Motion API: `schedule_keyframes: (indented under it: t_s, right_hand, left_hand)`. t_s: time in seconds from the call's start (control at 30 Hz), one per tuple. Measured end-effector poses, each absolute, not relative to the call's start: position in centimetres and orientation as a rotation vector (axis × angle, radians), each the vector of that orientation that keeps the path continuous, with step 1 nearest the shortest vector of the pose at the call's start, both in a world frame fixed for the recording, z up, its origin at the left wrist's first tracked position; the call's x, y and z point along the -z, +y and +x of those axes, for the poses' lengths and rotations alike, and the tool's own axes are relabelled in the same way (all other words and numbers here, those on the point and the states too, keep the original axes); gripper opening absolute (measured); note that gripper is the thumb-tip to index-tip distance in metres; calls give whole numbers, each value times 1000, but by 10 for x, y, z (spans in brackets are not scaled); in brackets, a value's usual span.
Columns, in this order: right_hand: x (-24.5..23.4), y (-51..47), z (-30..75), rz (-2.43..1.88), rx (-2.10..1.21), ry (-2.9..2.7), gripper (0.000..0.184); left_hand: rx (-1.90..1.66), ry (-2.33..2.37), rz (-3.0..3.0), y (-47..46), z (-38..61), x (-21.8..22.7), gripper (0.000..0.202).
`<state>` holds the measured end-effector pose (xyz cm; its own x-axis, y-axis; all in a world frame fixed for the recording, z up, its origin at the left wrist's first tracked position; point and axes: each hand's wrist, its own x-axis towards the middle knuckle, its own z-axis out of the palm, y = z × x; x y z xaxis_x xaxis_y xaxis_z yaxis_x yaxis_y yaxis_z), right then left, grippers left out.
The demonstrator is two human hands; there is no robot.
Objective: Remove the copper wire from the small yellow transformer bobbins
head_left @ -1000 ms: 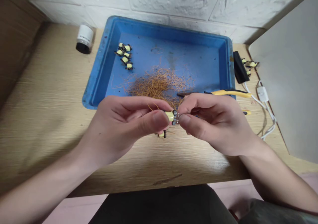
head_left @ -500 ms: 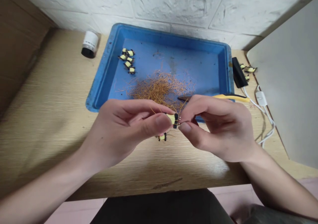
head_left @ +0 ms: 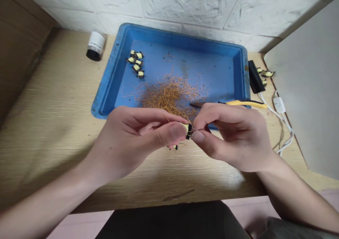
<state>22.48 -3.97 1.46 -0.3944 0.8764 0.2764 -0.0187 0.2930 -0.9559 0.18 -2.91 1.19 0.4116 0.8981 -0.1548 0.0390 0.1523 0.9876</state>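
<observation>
A small transformer (head_left: pixel 189 131) with yellow tape and a black pinned end is pinched between the thumb and fingers of my left hand (head_left: pixel 143 134). Thin copper-coloured wires stick out of it. My right hand (head_left: pixel 230 134) has its thumb and forefinger pressed together at the pinned end, on what looks like a fine wire lead. Another transformer (head_left: pixel 176 147) lies on the table below, mostly covered by my left fingers. Behind both hands, a heap of wire clippings (head_left: pixel 166 94) rests in a blue tray (head_left: pixel 106 90).
Yellow-handled pliers (head_left: pixel 242 103) lie across the tray's right front rim. Several transformers (head_left: pixel 137 67) sit at the tray's left. A white jar with a black lid (head_left: pixel 95 45) lies left of it. At right are a black object (head_left: pixel 256 77), white cables (head_left: pixel 287 129) and more transformers (head_left: pixel 268 73).
The held transformer has shifted slightly right and tilted a little. My left fingers now cover more of the transformer on the table. My right hand keeps its pinch.
</observation>
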Motion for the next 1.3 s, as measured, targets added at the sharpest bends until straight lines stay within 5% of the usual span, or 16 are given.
schedule_keyframes:
  t_s: [1.3]
  right_hand:
    - [-13, -41, 222, -871, -1372, -1511, 13]
  left_hand:
    - [-818, 977, 1250, -35, -2, -5, 6]
